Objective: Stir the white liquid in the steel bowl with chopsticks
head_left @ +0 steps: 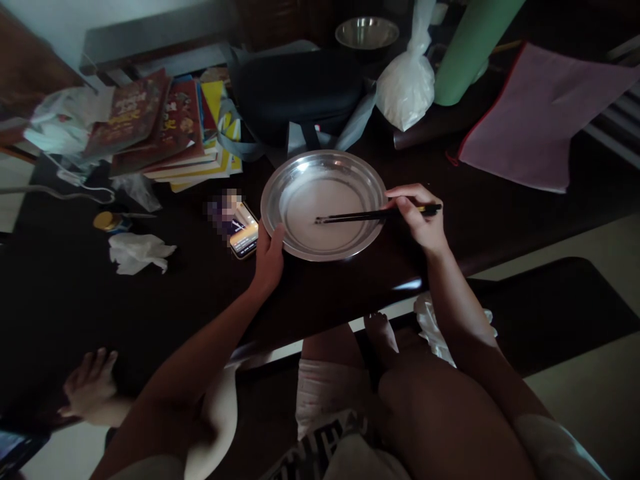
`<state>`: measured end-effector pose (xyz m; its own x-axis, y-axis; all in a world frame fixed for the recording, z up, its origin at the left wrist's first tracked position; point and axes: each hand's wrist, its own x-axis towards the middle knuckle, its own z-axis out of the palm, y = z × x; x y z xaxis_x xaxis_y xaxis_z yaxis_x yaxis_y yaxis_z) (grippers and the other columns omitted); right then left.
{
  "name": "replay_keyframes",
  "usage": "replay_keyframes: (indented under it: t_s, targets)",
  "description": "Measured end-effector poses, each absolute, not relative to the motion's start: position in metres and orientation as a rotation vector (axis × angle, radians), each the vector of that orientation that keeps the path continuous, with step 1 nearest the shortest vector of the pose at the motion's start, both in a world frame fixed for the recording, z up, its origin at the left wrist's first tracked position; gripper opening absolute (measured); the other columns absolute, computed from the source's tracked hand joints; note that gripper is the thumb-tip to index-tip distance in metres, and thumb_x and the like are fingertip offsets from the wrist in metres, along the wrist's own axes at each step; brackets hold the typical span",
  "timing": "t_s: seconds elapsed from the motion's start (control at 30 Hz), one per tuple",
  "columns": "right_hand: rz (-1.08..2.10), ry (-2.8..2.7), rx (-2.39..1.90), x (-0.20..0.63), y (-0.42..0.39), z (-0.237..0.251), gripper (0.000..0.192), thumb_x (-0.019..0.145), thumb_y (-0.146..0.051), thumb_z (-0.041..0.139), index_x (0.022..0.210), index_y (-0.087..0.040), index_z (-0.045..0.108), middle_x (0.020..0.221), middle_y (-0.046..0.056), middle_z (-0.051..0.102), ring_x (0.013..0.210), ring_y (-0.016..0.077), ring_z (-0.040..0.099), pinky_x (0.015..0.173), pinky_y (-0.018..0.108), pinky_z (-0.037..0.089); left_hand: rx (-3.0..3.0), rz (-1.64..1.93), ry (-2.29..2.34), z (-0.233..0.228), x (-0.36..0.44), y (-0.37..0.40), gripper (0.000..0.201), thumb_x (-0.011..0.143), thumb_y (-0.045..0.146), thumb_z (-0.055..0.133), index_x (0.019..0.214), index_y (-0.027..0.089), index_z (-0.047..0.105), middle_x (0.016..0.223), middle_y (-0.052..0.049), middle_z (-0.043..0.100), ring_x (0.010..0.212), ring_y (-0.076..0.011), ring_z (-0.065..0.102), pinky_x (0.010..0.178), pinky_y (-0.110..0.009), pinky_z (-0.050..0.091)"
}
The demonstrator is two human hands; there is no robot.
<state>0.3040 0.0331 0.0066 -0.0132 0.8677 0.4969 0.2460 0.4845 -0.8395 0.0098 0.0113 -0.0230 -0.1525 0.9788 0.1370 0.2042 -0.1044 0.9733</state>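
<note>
A shallow steel plate (295, 175) with a thin pale layer inside lies on the dark low table (190, 287). My left hand (269, 257) grips its near-left rim. My right hand (419, 215) holds a pair of dark chopsticks (360, 216) level, their tips resting in the middle of the plate.
A lit phone (243, 235) lies just left of the plate. Behind are a dark bag (295, 93), a stack of books (170, 127), a white filled plastic bag (407, 83), a steel bowl (367, 32), a green roll (470, 47) and a pink cloth (535, 113). Crumpled tissue (137, 252) lies at left. Another person's foot (90, 387) shows lower left.
</note>
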Motion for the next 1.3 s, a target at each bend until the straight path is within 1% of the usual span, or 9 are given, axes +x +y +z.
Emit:
replay_keyframes:
  t_s: [0.1,0.27,0.4,0.57,0.73,0.9,1.07,1.2,1.3]
  targets:
    - [0.613,-1.558,-1.003,0.3047,0.0334,0.0060,0.022,0.090,-0.043,0.058,0.097,-0.027,0.072,0.086,0.000,0.074,0.078,0.0151,0.073,0.074,0.031,0.059,1.342,1.325,1.424,-0.0241,0.0093,0.0114,0.049,0.086,0.061,0.054,0.120,0.026,0.060,0.125,-0.007,0.061,0.124,-0.0253,0.053,0.114,-0.045,0.037]
    - [0.665,-1.494,-1.018,0.3054,0.0328,0.0055,0.024,0.090,-0.046,0.057,0.095,-0.027,0.072,0.082,-0.001,0.073,0.072,0.0149,0.073,0.068,0.031,0.059,1.343,1.330,1.421,-0.0260,0.0089,0.0115,0.048,0.086,0.061,0.054,0.121,0.028,0.060,0.126,-0.006,0.061,0.125,-0.0253,0.053,0.114,-0.045,0.037]
    - [0.642,-1.564,-0.992,0.3053,0.0327,0.0054,0.021,0.090,-0.043,0.058,0.096,-0.029,0.072,0.086,0.000,0.073,0.079,0.0153,0.073,0.074,0.031,0.059,1.357,1.326,1.432,-0.0247,0.0096,0.0110,0.049,0.086,0.061,0.053,0.121,0.027,0.060,0.126,-0.007,0.061,0.126,-0.0257,0.053,0.115,-0.046,0.036]
    - [0.652,-1.487,-1.025,0.3057,0.0325,0.0059,0.025,0.090,-0.047,0.057,0.095,-0.028,0.072,0.078,-0.001,0.071,0.071,0.0154,0.072,0.067,0.031,0.059,1.396,1.315,1.423,-0.0206,0.0109,0.0103,0.049,0.087,0.061,0.051,0.123,0.028,0.059,0.127,-0.006,0.061,0.125,-0.0252,0.053,0.115,-0.045,0.036]
    - [0.654,-1.562,-1.016,0.3050,0.0324,0.0063,0.022,0.089,-0.045,0.058,0.096,-0.029,0.072,0.087,-0.001,0.073,0.079,0.0161,0.073,0.075,0.033,0.059,1.388,1.317,1.434,-0.0200,0.0111,0.0097,0.047,0.088,0.059,0.051,0.122,0.027,0.059,0.126,-0.007,0.061,0.125,-0.0255,0.053,0.115,-0.045,0.037]
    - [0.666,-1.474,-1.010,0.3058,0.0331,0.0047,0.023,0.090,-0.046,0.057,0.095,-0.028,0.072,0.076,-0.002,0.071,0.069,0.0154,0.072,0.066,0.031,0.058,1.361,1.323,1.426,-0.0228,0.0106,0.0104,0.048,0.087,0.060,0.053,0.120,0.027,0.060,0.124,-0.007,0.062,0.124,-0.0254,0.054,0.114,-0.045,0.037]
    - [0.625,-1.574,-1.012,0.3056,0.0338,0.0046,0.023,0.089,-0.046,0.058,0.096,-0.029,0.072,0.086,0.000,0.073,0.079,0.0165,0.073,0.075,0.033,0.059,1.374,1.325,1.433,-0.0234,0.0102,0.0109,0.049,0.087,0.060,0.052,0.121,0.027,0.060,0.124,-0.006,0.062,0.124,-0.0250,0.054,0.114,-0.045,0.038]
    - [0.629,-1.479,-1.026,0.3059,0.0334,0.0048,0.024,0.090,-0.046,0.056,0.096,-0.028,0.071,0.078,-0.002,0.071,0.072,0.0156,0.073,0.068,0.031,0.059,1.395,1.308,1.442,-0.0208,0.0104,0.0096,0.046,0.089,0.058,0.051,0.121,0.027,0.060,0.124,-0.007,0.062,0.126,-0.0250,0.053,0.115,-0.045,0.037]
    - [0.690,-1.532,-1.003,0.3056,0.0331,0.0047,0.023,0.089,-0.045,0.058,0.099,-0.028,0.071,0.084,-0.001,0.073,0.074,0.0156,0.073,0.069,0.031,0.059,1.396,1.316,1.429,-0.0198,0.0111,0.0094,0.045,0.089,0.057,0.050,0.121,0.026,0.060,0.122,-0.007,0.063,0.124,-0.0248,0.054,0.115,-0.045,0.037]
